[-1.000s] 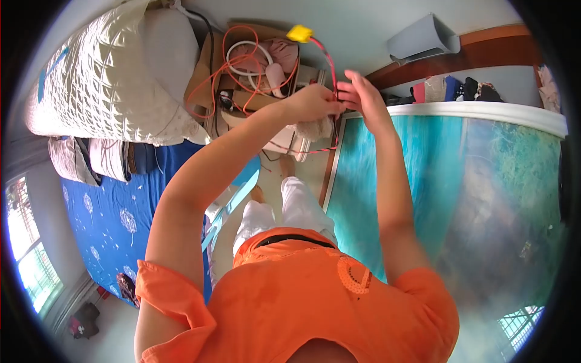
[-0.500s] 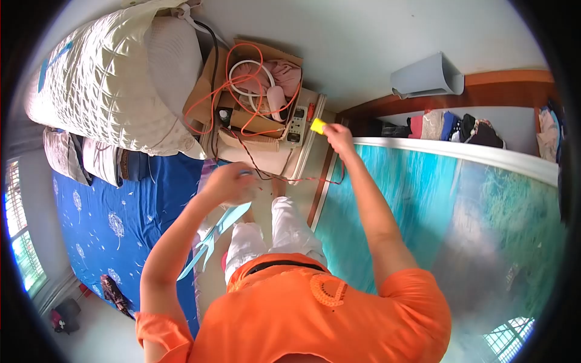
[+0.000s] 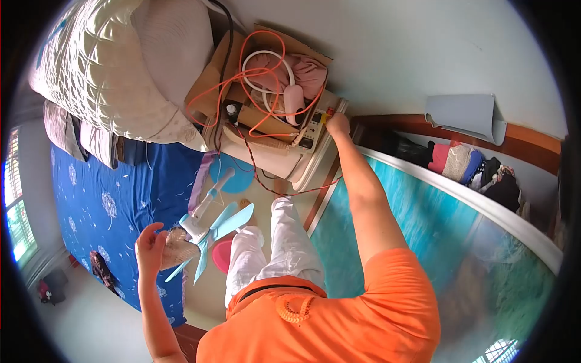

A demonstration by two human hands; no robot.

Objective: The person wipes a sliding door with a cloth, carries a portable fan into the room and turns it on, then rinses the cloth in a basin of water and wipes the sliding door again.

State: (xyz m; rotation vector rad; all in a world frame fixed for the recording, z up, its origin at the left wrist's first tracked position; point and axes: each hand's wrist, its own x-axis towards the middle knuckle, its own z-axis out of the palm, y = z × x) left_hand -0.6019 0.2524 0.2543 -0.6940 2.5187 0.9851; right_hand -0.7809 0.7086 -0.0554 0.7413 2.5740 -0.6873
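Note:
My right hand [image 3: 339, 124] is closed around a small yellow object [image 3: 328, 113], mostly hidden by the fingers, at the end of the power strip [image 3: 311, 134]. To the left, my left hand [image 3: 150, 241] is raised with its fingers bent and apart, holding nothing I can see. Beside it is the fan [image 3: 195, 227], which has pale blue blades [image 3: 225, 222], no guard and a white pole. A tan, woven-looking piece [image 3: 179, 248] sits behind the fan's hub, close to my left fingers; I cannot tell whether they touch.
A cardboard box [image 3: 266, 130] with orange cable [image 3: 192, 115] and pink cloth stands by the wall. A twisted red-black wire [image 3: 254, 160] crosses toward my right arm. The blue bed [image 3: 103, 199] lies left, a teal-covered surface [image 3: 387, 199] right. A pink round thing [image 3: 223, 256] is by my leg.
My right hand has brought the yellow object up against the power strip's end. My left hand has moved left and down, away from the wire, and the fan now shows more fully.

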